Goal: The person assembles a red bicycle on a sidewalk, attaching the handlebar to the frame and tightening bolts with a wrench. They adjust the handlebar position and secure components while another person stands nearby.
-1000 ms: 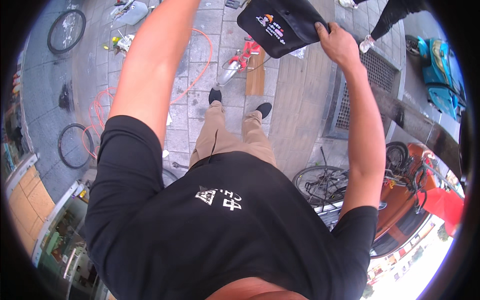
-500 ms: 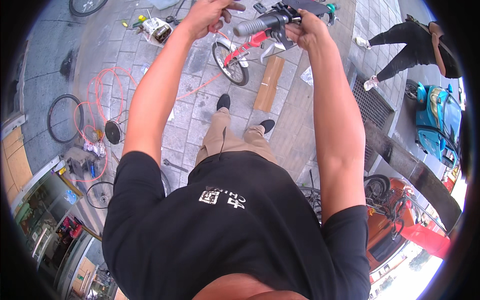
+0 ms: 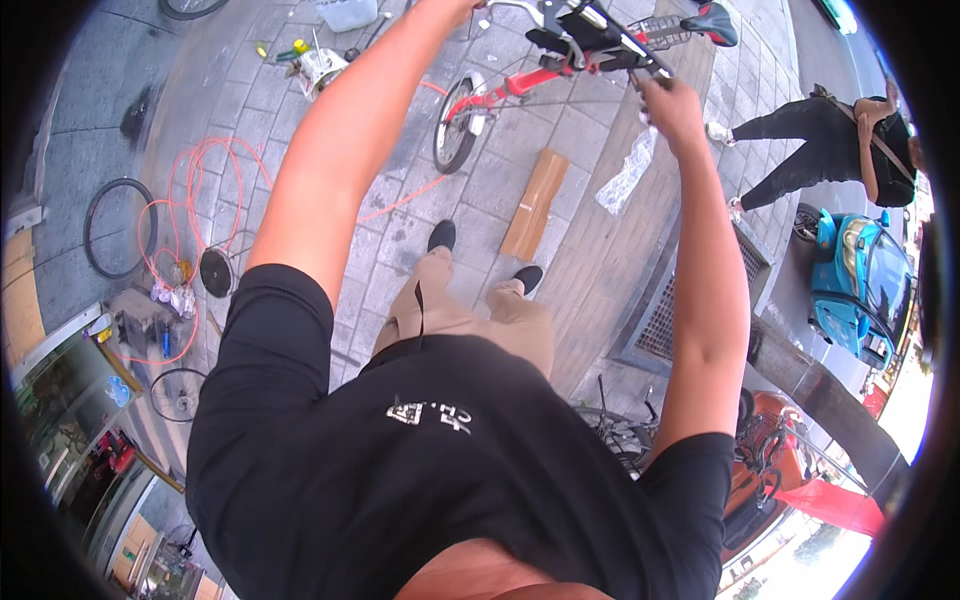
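A bicycle with a red frame point(image 3: 525, 82) stands before me at the top. Its handlebar point(image 3: 622, 45) is turned at a slant, with black parts clustered at the middle. My right hand point(image 3: 674, 112) is closed around the handlebar's right end. At the top edge my left hand point(image 3: 464, 5) is mostly cut off, beside a silver brake lever point(image 3: 515, 6); its fingers are hidden. A small wheel point(image 3: 457, 150) with a white mudguard rests on the paving, and a black and red saddle point(image 3: 712, 25) shows at the upper right.
A flat piece of cardboard point(image 3: 535, 205) and crumpled clear plastic point(image 3: 627, 175) lie on the ground. An orange hose point(image 3: 205, 150) coils at left near a loose tyre point(image 3: 88, 240). A person in black point(image 3: 800, 135) stands at right, near a blue vehicle point(image 3: 850, 270).
The handlebar has swung round to a slant, and the saddle has come into view. My right hand has moved down and right; my left hand has gone up to the top edge.
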### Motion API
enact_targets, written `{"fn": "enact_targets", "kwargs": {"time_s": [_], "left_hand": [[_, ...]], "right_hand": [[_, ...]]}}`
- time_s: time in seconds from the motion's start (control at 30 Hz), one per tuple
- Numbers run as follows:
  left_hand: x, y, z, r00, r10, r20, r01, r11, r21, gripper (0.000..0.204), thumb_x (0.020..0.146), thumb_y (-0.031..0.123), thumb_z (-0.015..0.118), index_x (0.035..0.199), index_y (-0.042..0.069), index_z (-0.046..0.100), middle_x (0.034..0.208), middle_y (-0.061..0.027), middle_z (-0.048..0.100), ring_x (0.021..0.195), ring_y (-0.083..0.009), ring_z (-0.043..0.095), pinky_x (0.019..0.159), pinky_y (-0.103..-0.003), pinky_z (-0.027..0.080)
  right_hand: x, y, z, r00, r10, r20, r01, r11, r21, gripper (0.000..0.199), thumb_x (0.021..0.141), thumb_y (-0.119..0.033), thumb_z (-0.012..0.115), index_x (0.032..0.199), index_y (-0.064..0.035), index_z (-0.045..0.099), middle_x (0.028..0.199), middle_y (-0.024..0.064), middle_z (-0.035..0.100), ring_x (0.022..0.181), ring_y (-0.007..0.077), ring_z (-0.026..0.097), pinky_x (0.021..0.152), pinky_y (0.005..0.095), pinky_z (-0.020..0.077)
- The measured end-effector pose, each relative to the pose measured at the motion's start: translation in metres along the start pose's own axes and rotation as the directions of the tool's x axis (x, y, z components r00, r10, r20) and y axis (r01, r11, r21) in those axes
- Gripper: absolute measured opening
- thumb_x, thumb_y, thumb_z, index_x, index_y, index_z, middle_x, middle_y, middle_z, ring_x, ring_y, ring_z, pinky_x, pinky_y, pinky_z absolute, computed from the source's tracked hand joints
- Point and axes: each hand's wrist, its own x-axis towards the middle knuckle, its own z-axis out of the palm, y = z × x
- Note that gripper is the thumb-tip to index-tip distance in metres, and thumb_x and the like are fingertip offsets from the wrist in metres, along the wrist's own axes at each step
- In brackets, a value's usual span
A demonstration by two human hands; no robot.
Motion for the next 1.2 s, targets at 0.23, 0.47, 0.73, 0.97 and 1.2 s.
{"fn": "enact_targets", "kwargs": {"time_s": [0.23, 0.47, 0.73, 0.97, 1.2], "left_hand": [[0.086, -0.002, 0.017, 0.999, 0.038, 0.022, -0.042, 0.969, 0.244, 0.040, 0.098, 0.039, 0.061, 0.108, 0.003, 0.075, 0.086, -0.0129, 0.075, 0.067, -0.0253, 0.068, 0.057, -0.041, 0.050], [0.084, 0.027, 0.024, 0.994, -0.026, 0.107, -0.037, 0.835, 0.548, 0.035, 0.096, 0.033, 0.055, 0.098, 0.006, 0.077, 0.087, -0.0127, 0.075, 0.067, -0.0248, 0.072, 0.052, -0.041, 0.048], [0.076, 0.055, 0.062, 0.975, -0.148, 0.165, 0.045, 0.861, 0.507, 0.029, 0.091, 0.029, 0.064, 0.093, 0.004, 0.078, 0.083, -0.0093, 0.076, 0.058, -0.0185, 0.067, 0.043, -0.034, 0.038], [0.036, 0.042, 0.094, 0.929, -0.275, 0.246, 0.106, 0.837, 0.536, 0.032, 0.095, 0.037, 0.067, 0.090, 0.008, 0.077, 0.065, -0.0065, 0.064, 0.047, -0.0135, 0.050, 0.042, -0.033, 0.034], [0.011, 0.004, 0.116, 0.946, -0.127, 0.298, -0.024, 0.890, 0.456, 0.031, 0.100, 0.035, 0.065, 0.082, 0.010, 0.070, 0.065, 0.0017, 0.057, 0.057, -0.0106, 0.049, 0.052, -0.032, 0.037]], "right_hand": [[0.026, 0.126, -0.041, 0.992, -0.113, -0.064, 0.056, 0.814, -0.578, 0.065, 0.090, -0.029, 0.065, 0.148, -0.0021, 0.054, 0.141, 0.0287, 0.061, 0.130, 0.0459, 0.060, 0.110, 0.0492, 0.0491], [0.044, 0.182, -0.034, 0.965, -0.156, 0.211, 0.231, 0.887, -0.399, 0.050, 0.083, -0.027, 0.077, 0.127, -0.0065, 0.063, 0.125, 0.0245, 0.069, 0.117, 0.0436, 0.067, 0.098, 0.0516, 0.0545], [0.003, 0.209, -0.018, 0.956, -0.169, 0.239, 0.227, 0.943, -0.245, 0.029, 0.087, -0.027, 0.070, 0.107, -0.0068, 0.064, 0.092, 0.0277, 0.073, 0.093, 0.0497, 0.070, 0.083, 0.0578, 0.0547], [-0.058, 0.231, -0.068, 0.957, -0.020, 0.290, 0.097, 0.963, -0.253, 0.029, 0.087, -0.023, 0.067, 0.113, -0.0078, 0.067, 0.088, 0.0270, 0.073, 0.090, 0.0492, 0.070, 0.080, 0.0575, 0.0539], [-0.099, 0.264, -0.065, 0.971, 0.075, 0.225, 0.002, 0.947, -0.323, 0.034, 0.090, -0.024, 0.067, 0.120, -0.0093, 0.065, 0.093, 0.0273, 0.073, 0.091, 0.0511, 0.069, 0.081, 0.0570, 0.0552]]}}
